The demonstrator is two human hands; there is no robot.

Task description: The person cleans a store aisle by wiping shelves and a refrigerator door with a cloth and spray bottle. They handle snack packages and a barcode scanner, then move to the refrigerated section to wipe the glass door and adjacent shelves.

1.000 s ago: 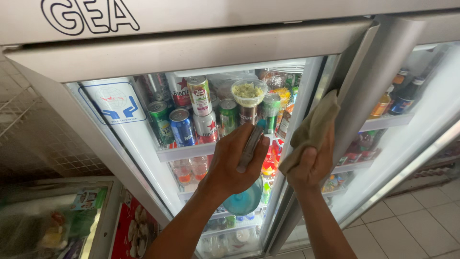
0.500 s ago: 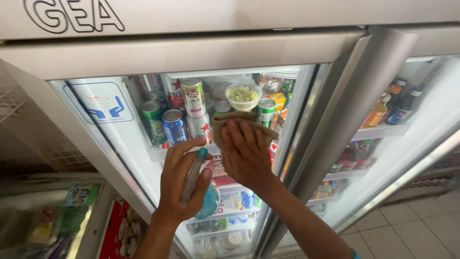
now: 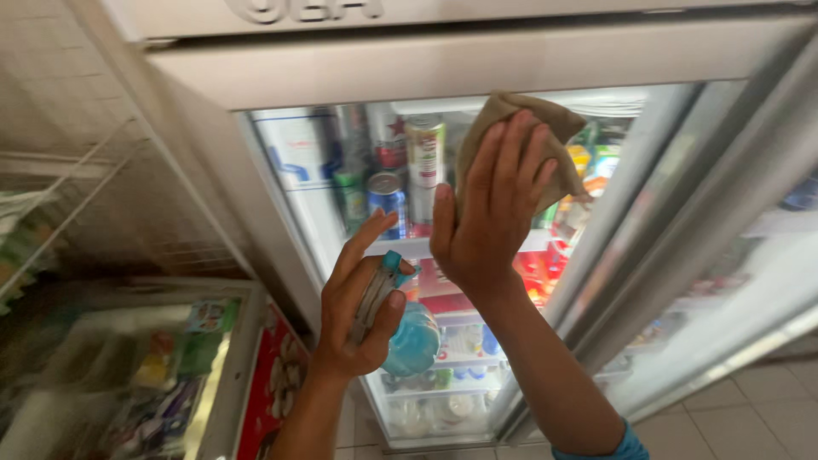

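Note:
My right hand (image 3: 490,204) presses a tan cloth (image 3: 520,140) flat against the glass door (image 3: 341,213) of an upright drinks fridge, near the top of the pane. My left hand (image 3: 362,311) is lower and to the left, wrapped around a blue spray bottle (image 3: 409,336) with a grey trigger, held close to the glass. Behind the pane stand drink cans (image 3: 388,200) and bottles on lit shelves.
A second glass fridge door (image 3: 724,281) stands to the right, past a grey metal frame (image 3: 682,221). A chest freezer with a glass lid (image 3: 128,375) sits low on the left under a white wire rack (image 3: 77,196). Pale floor tiles (image 3: 750,417) show at bottom right.
My right hand moved the cloth from the frame on the right leftward onto the glass and up near its top. My left hand dropped lower with the spray bottle.

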